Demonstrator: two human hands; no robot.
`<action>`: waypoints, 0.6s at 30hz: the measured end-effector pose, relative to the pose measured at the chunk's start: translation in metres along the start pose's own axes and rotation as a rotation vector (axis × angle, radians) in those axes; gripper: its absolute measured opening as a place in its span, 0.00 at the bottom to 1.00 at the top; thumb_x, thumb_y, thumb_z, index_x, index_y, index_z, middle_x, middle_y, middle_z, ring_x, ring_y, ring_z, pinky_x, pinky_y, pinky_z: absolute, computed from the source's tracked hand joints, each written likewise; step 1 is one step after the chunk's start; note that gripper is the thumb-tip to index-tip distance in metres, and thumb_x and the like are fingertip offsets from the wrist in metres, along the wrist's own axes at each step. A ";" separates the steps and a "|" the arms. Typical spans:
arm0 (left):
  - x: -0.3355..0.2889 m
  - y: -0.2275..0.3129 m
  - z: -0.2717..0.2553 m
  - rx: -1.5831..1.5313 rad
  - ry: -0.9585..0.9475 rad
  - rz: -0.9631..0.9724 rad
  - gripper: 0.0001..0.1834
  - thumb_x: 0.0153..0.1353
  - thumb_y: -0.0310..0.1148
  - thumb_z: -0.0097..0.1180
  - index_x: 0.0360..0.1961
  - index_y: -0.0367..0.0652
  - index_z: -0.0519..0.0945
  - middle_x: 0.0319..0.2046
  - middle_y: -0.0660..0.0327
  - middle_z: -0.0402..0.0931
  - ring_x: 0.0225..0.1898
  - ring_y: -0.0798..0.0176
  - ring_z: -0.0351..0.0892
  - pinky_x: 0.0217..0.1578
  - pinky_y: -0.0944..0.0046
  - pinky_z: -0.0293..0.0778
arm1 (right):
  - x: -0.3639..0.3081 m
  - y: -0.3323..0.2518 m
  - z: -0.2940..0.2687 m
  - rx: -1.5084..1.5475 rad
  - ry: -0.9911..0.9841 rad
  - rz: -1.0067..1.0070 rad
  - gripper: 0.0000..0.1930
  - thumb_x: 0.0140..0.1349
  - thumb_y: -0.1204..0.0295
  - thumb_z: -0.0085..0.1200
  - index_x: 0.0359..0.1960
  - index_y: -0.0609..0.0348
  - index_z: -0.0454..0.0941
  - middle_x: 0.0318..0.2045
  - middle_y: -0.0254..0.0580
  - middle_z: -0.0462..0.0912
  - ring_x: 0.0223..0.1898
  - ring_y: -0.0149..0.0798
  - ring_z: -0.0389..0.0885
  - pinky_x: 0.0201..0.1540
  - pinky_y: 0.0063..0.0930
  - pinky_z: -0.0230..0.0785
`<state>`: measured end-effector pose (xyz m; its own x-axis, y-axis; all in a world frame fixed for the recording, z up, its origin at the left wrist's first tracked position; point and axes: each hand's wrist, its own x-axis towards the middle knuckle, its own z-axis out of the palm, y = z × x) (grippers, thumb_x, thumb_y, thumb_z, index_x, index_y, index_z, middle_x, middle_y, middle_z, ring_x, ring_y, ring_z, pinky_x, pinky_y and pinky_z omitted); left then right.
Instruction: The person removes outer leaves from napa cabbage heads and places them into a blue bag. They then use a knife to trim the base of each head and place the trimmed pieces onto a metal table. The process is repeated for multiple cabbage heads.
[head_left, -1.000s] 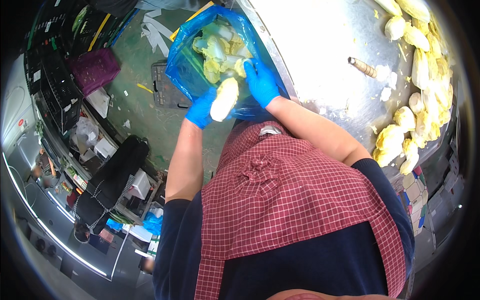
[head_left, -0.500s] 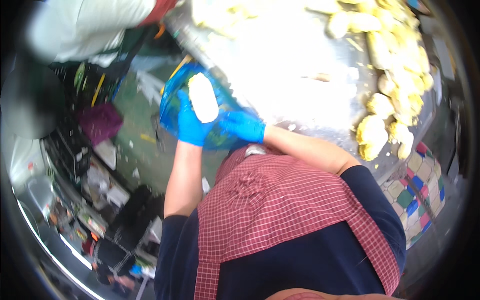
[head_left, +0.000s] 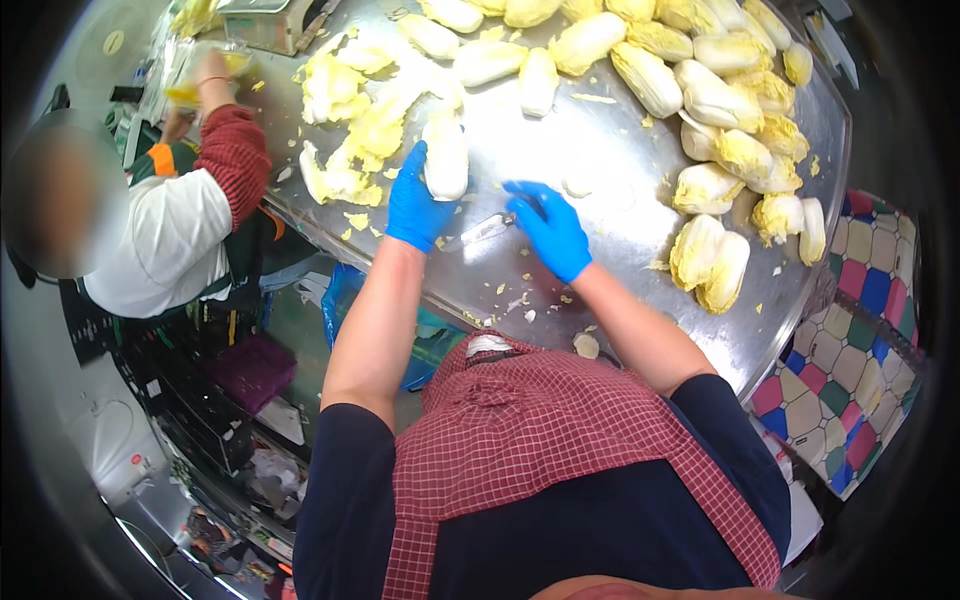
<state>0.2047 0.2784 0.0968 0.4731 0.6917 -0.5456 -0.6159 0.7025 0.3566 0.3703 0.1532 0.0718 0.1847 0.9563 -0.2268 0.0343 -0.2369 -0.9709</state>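
Note:
In my blue-gloved left hand (head_left: 418, 205) is a napa cabbage (head_left: 446, 160), pale and trimmed, held over the metal table with its white base toward me. My right hand (head_left: 553, 232), also in a blue glove, is just above the tabletop with its fingers apart. Its fingertips are close to the dark handle of a knife (head_left: 487, 229), whose blade points left. Whether they touch the handle I cannot tell. Loose yellow leaves (head_left: 345, 110) lie in a pile left of the held cabbage.
Several napa cabbages (head_left: 715, 95) spread along the table's far and right sides. A co-worker (head_left: 170, 225) stands at the left edge, hands near a plastic bag. A blue bag (head_left: 345, 300) hangs below the near edge. Patterned cloth (head_left: 845, 350) covers something at right.
Both hands have gone from above the blue bag to over the table, the cabbage still in the left one. The right hand has moved away from the left, near the knife. My view has shifted.

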 end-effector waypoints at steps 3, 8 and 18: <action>0.006 -0.019 -0.004 0.039 0.087 -0.035 0.29 0.65 0.50 0.47 0.61 0.44 0.66 0.52 0.55 0.72 0.51 0.55 0.73 0.51 0.51 0.71 | 0.021 -0.014 0.017 -0.016 0.029 -0.039 0.23 0.59 0.64 0.57 0.54 0.60 0.71 0.44 0.43 0.80 0.38 0.32 0.78 0.44 0.29 0.72; -0.003 -0.034 -0.017 0.277 0.064 0.080 0.33 0.66 0.57 0.40 0.62 0.41 0.64 0.54 0.52 0.69 0.51 0.53 0.73 0.51 0.55 0.72 | 0.029 -0.016 0.027 0.051 -0.058 0.050 0.32 0.52 0.60 0.64 0.56 0.61 0.68 0.44 0.48 0.79 0.41 0.34 0.77 0.47 0.31 0.71; -0.024 -0.035 -0.017 0.479 0.013 0.100 0.25 0.68 0.46 0.43 0.56 0.38 0.69 0.48 0.55 0.74 0.47 0.61 0.75 0.47 0.64 0.74 | 0.039 -0.024 0.019 0.206 -0.115 -0.167 0.27 0.53 0.70 0.62 0.56 0.57 0.69 0.52 0.43 0.74 0.48 0.34 0.74 0.51 0.29 0.69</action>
<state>0.2041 0.2342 0.0840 0.4164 0.7596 -0.4996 -0.2975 0.6331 0.7146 0.3576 0.2000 0.0848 0.0805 0.9950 -0.0586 -0.1480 -0.0462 -0.9879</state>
